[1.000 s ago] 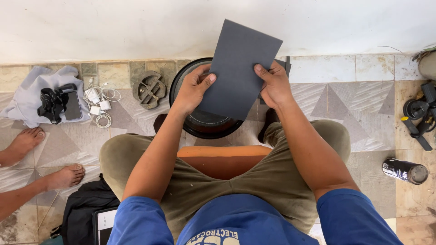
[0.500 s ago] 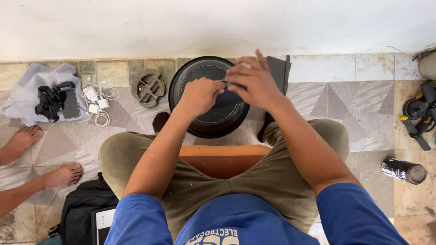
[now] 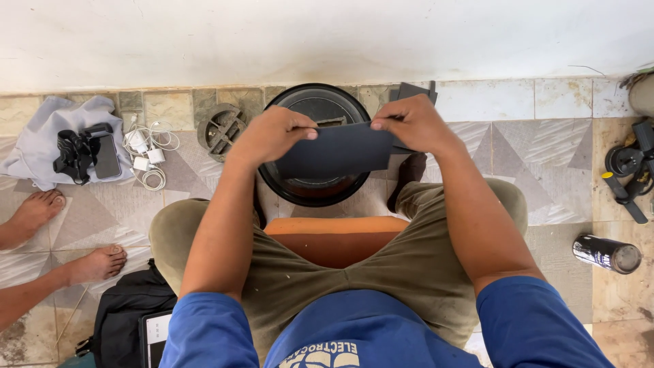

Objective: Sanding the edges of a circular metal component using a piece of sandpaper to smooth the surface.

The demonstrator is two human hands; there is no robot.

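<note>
The person is sitting on an orange stool [image 3: 327, 240] over a tiled floor [image 3: 558, 146], and both hands are pinching a dark sheet [image 3: 337, 151] that looks folded or bent along its length. The left hand [image 3: 272, 134] is gripping its left end with thumb over fingers, and the right hand [image 3: 412, 123] is nipping the upper right corner. The sheet is hovering just above a round black housing [image 3: 315, 191] that is standing on the floor between the knees, near the wall edge.

The sheet is being held only at its ends, so it could be creasing unevenly or springing open; if one pinch is slipping, it is likely dropping into the housing's open middle. A second dark piece [image 3: 414, 90] is lying behind the right hand, possibly more of the same material, though the hand is hiding most of it. A black can [image 3: 606, 253] is lying loose on the floor at the right and could roll if a foot is nudging it
</note>
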